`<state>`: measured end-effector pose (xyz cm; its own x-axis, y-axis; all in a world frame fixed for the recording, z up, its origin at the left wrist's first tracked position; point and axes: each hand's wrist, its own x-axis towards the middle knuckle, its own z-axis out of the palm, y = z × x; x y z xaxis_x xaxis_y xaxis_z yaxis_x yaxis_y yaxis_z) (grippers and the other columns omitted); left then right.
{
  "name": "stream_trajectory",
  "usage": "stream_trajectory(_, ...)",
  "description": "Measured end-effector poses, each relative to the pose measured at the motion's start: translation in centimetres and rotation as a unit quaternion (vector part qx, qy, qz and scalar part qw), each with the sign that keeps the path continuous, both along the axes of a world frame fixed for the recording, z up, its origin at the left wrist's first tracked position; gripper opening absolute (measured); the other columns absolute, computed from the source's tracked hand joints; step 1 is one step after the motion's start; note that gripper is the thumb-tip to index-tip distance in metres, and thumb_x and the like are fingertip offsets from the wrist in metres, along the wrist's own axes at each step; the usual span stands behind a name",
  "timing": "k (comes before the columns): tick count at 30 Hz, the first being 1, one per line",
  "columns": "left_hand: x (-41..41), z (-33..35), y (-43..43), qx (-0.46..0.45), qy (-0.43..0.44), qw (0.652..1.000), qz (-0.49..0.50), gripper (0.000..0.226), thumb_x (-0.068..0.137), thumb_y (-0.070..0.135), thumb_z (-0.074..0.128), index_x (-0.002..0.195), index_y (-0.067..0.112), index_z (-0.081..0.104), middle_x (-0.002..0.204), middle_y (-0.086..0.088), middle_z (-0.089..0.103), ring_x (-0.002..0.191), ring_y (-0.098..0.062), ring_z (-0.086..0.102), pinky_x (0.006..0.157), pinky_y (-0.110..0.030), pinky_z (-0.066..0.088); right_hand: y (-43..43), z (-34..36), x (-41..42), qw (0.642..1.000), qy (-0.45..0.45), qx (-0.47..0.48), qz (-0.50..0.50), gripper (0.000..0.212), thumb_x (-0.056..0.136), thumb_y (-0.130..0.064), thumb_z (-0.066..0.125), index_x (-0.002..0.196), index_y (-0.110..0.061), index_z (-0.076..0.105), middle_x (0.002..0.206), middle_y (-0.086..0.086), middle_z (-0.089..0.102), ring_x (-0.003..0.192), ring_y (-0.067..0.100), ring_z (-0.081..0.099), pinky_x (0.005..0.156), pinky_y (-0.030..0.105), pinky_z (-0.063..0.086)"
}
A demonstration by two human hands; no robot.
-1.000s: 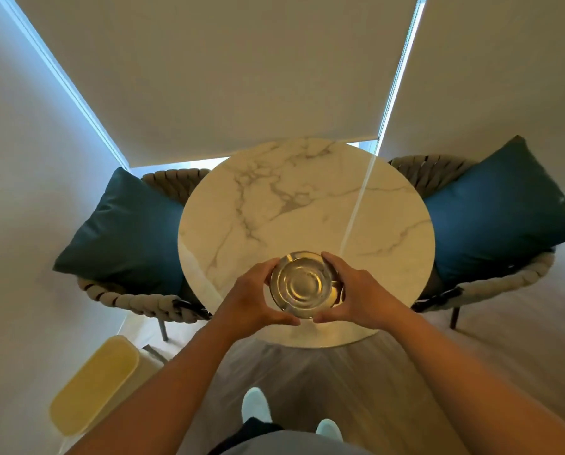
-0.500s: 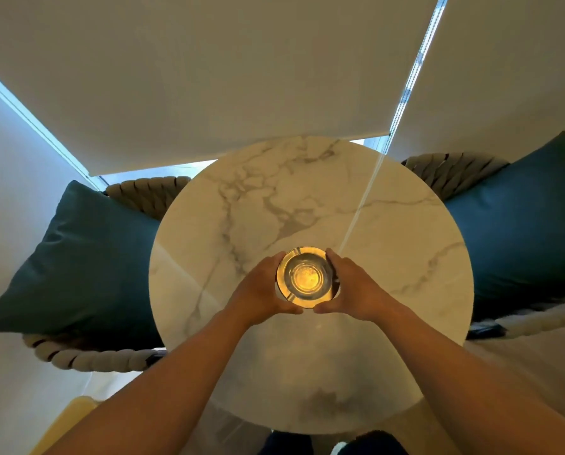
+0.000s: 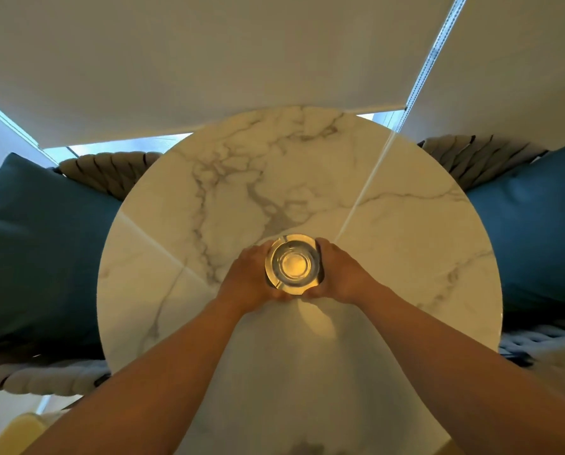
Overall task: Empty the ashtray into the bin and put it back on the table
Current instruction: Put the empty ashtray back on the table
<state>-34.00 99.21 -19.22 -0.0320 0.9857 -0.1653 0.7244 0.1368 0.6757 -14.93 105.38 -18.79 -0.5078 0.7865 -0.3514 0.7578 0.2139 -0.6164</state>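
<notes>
Round marble table [image 3: 389,244] bears the glass ashtray [image 3: 293,263]; left hand [image 3: 249,280] and right hand [image 3: 341,274] clasp its sides.

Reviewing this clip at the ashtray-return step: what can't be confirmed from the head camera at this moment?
- Whether the ashtray rests on the table or is just above it: both hands cover its sides and base.
- Fingertips of the left hand and right hand: hidden behind the ashtray.
- The bin: not identifiable; only a yellow object cut by the lower-left edge.
- Residue inside the ashtray: glare hides it.
</notes>
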Motion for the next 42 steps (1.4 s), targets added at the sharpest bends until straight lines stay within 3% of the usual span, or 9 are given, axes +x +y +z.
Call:
stream_trajectory(2,-0.1,-0.6,0.4,-0.009,0.046,0.999,-0.001,0.111,0.038,0.062,0.082,0.135,0.021,0.049,0.121,-0.002,0.062,0.109,-0.027,0.056,0.092,-0.043,0.047,0.6,-0.2,-0.3,1.000,-0.014,0.004,0.010,0.105,0.050,-0.034,0.093,0.136,-0.012,0.036,0.125,0.013,0.052,0.113,0.030,0.053,0.095,0.044,0.047)
stream_trajectory(5,-0.6,-1.4,0.6,-0.020,0.089,0.996,0.015,0.116,0.036,0.062,0.084,0.138,0.022,0.045,0.113,-0.006,0.053,0.105,-0.029,0.049,0.091,-0.041,0.045,1.0,-0.5,-0.7,0.998,-0.056,0.025,0.022,0.110,0.050,-0.041,0.092,0.138,-0.013,0.033,0.125,0.013,0.045,0.115,0.031,0.048,0.096,0.044,0.046)
stream_trajectory(8,-0.8,-1.8,0.5,-0.019,0.083,0.996,0.037,0.118,0.030,0.076,0.069,0.137,0.034,0.042,0.105,0.006,0.042,0.103,-0.023,0.045,0.088,-0.034,0.042,1.3,-0.7,-0.7,0.996,-0.077,0.033,0.027,0.119,0.048,-0.050,0.090,0.143,-0.015,0.027,0.128,0.011,0.039,0.118,0.030,0.043,0.096,0.044,0.047)
stream_trajectory(11,-0.7,-2.1,0.2,-0.012,0.083,0.995,0.050,0.115,0.031,0.076,0.069,0.136,0.041,0.037,0.103,0.012,0.034,0.102,-0.020,0.044,0.084,-0.030,0.038,1.5,-0.8,-0.4,0.998,-0.060,0.023,0.003,0.129,0.046,-0.053,0.090,0.148,-0.019,0.020,0.133,0.009,0.036,0.122,0.030,0.040,0.099,0.044,0.045)
stream_trajectory(18,-0.5,-2.2,-0.7,-0.001,0.104,0.992,0.076,0.115,0.036,0.075,0.069,0.138,0.033,0.038,0.119,0.004,0.044,0.111,-0.021,0.043,0.092,-0.032,0.038,1.6,-1.1,0.0,0.999,-0.032,0.021,-0.008,0.116,0.048,-0.053,0.088,0.145,-0.032,0.028,0.123,0.004,0.038,0.117,0.025,0.041,0.099,0.043,0.045)
stream_trajectory(24,-0.3,-2.1,-0.6,0.010,0.117,0.990,0.084,0.112,0.039,0.080,0.062,0.137,0.030,0.043,0.117,0.004,0.045,0.109,-0.021,0.044,0.091,-0.032,0.038,2.1,-1.1,-0.3,0.999,-0.037,0.028,0.000,0.116,0.048,-0.053,0.088,0.145,-0.031,0.029,0.121,0.005,0.038,0.116,0.026,0.041,0.098,0.042,0.045)
stream_trajectory(37,-1.7,-1.8,0.6,0.013,0.102,0.994,0.032,0.108,0.045,0.070,0.081,0.139,0.035,0.043,0.116,0.003,0.039,0.108,-0.021,0.042,0.095,-0.034,0.041,0.6,-2.0,-0.5,0.998,-0.012,0.020,-0.056,0.120,0.050,-0.051,0.088,0.149,-0.031,0.023,0.123,0.005,0.041,0.115,0.026,0.044,0.096,0.042,0.047)
stream_trajectory(42,-1.9,-1.3,0.7,-0.002,0.094,0.995,0.025,0.109,0.040,0.074,0.076,0.137,0.038,0.041,0.113,0.008,0.034,0.108,-0.020,0.041,0.090,-0.029,0.037,0.4,-2.0,-0.5,0.998,-0.005,0.008,-0.064,0.125,0.050,-0.050,0.088,0.151,-0.032,0.017,0.123,0.006,0.041,0.115,0.026,0.044,0.097,0.042,0.046)
